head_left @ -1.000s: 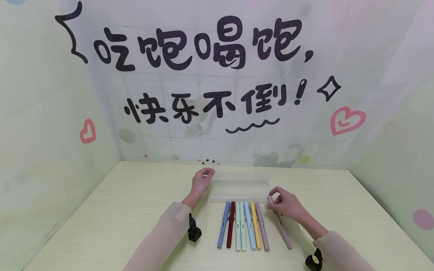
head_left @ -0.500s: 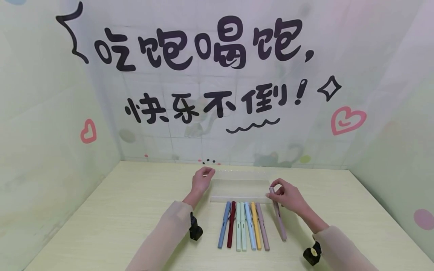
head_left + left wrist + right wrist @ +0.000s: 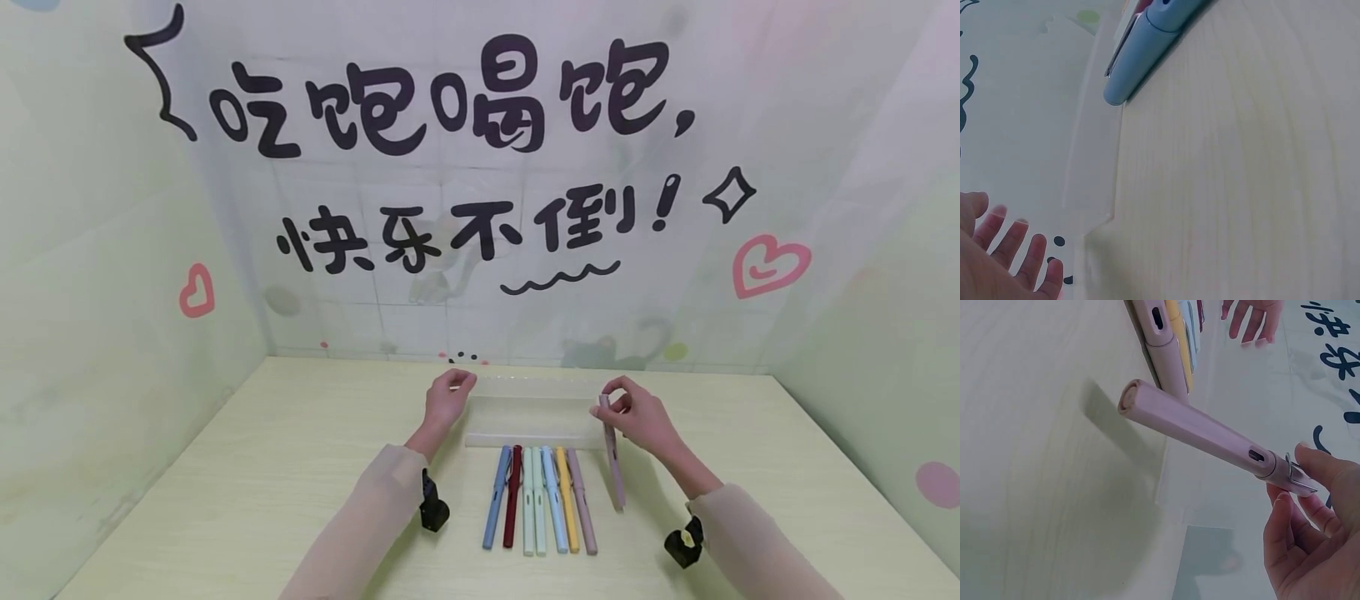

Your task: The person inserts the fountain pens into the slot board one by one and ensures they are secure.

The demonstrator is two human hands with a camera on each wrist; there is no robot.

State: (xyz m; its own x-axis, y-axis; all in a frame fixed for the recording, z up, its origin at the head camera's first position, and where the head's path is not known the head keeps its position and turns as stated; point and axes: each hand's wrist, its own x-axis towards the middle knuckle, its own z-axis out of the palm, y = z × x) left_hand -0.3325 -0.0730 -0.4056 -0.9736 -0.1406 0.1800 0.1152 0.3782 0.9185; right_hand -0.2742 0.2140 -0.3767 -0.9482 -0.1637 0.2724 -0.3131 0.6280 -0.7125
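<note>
Beige cloth sleeves (image 3: 360, 525) lie nearest me, each with a small black camera (image 3: 432, 502) at the cuff; past them, on the pale, wood-grained table (image 3: 225, 467), I see smooth, slender pens side by side: a blue pen (image 3: 496, 500), a dark red pen (image 3: 512, 498), two pale green pens (image 3: 528, 500), a light blue pen (image 3: 555, 500), a yellow pen (image 3: 567, 500) and a mauve pen (image 3: 582, 500); to their right a glossy lilac pen (image 3: 1191, 428) with a bent-wire clip slants above the table, its shadow apart from it; the right hand (image 3: 637, 418) pinches its cap end between thumb and fingers, by the right end of a clear plastic case (image 3: 525, 440); the left hand (image 3: 446, 402) has its fingertips at the case's far left corner, and I cannot tell whether they pinch it or only touch; farthest off stands a fabric backdrop (image 3: 450, 321) with rounded black lettering; against half a second ago, the lilac pen and right hand are farther from me, while the row and left hand match.
</note>
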